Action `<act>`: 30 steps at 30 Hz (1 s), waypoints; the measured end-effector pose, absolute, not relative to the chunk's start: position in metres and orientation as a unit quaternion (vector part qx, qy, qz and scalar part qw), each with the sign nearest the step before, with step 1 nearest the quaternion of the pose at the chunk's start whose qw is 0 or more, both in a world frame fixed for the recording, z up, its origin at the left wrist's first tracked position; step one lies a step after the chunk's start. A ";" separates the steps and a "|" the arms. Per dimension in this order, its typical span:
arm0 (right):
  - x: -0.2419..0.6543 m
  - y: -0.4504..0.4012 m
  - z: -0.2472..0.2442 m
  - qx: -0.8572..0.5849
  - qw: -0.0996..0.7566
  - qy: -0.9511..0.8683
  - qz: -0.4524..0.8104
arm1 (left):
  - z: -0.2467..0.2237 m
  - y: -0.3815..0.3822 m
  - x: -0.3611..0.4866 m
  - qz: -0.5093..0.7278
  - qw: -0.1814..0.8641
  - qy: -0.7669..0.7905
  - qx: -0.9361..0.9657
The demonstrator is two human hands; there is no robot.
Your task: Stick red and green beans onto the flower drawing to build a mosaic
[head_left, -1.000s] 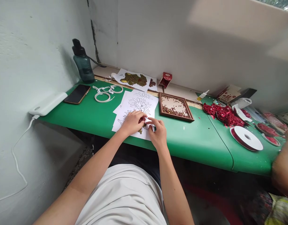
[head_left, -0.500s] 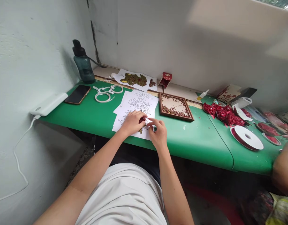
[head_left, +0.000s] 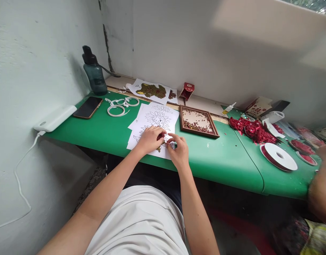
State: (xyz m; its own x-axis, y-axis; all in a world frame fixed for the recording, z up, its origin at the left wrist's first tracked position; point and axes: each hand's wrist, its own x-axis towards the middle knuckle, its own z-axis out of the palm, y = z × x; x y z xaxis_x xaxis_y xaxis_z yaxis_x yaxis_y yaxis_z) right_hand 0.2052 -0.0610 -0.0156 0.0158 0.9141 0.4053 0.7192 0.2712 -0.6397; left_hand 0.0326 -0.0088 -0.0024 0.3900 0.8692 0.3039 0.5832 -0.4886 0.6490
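The beads on the flower drawing, left of the wooden tray, look light, hard and roll-prone, best pinched singly; whether left hand or right hand grips any, I cannot tell.

Illumination is moderate and diffuse; a window shows at the upper right. Soft shadows fall on the wall. The area below the table is dark. Wide-angle stretch appears toward the edges; fine detail at far right seems blurred.
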 end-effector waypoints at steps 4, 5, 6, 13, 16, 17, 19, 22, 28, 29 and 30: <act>0.206 -0.059 -0.014 -0.596 0.391 -0.688 0.138 | -0.002 -0.009 0.033 0.314 0.225 0.453 0.804; 0.206 -0.059 -0.014 -0.597 0.389 -0.687 0.143 | -0.002 -0.009 0.033 0.313 0.225 0.452 0.804; 0.206 -0.060 -0.013 -0.598 0.388 -0.685 0.147 | -0.002 -0.010 0.033 0.312 0.225 0.452 0.805; 0.205 -0.059 -0.011 -0.604 0.389 -0.677 0.163 | -0.002 -0.009 0.032 0.315 0.225 0.447 0.806; 0.205 -0.058 -0.012 -0.602 0.386 -0.679 0.167 | -0.003 -0.008 0.033 0.318 0.224 0.445 0.807; 0.205 -0.058 -0.012 -0.602 0.385 -0.679 0.169 | -0.003 -0.008 0.033 0.318 0.224 0.446 0.806; 0.206 -0.057 -0.013 -0.600 0.385 -0.679 0.174 | -0.003 -0.009 0.032 0.317 0.224 0.447 0.806; 0.206 -0.057 -0.013 -0.598 0.388 -0.677 0.184 | -0.002 -0.009 0.032 0.316 0.223 0.448 0.806; 0.206 -0.058 -0.011 -0.599 0.389 -0.670 0.202 | -0.002 -0.009 0.032 0.311 0.222 0.449 0.808; 0.206 -0.058 -0.012 -0.599 0.391 -0.669 0.204 | -0.002 -0.009 0.033 0.311 0.222 0.450 0.808; 0.207 -0.058 -0.012 -0.598 0.393 -0.667 0.206 | -0.002 -0.009 0.033 0.310 0.222 0.450 0.807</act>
State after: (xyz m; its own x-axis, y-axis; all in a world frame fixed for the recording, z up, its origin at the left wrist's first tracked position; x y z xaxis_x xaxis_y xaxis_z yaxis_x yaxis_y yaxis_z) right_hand 0.2067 -0.0575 -0.0122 0.0248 0.9603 0.2780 0.6358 0.1994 -0.7457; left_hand 0.0327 -0.0089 -0.0017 0.4017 0.8649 0.3010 0.5889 -0.4956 0.6384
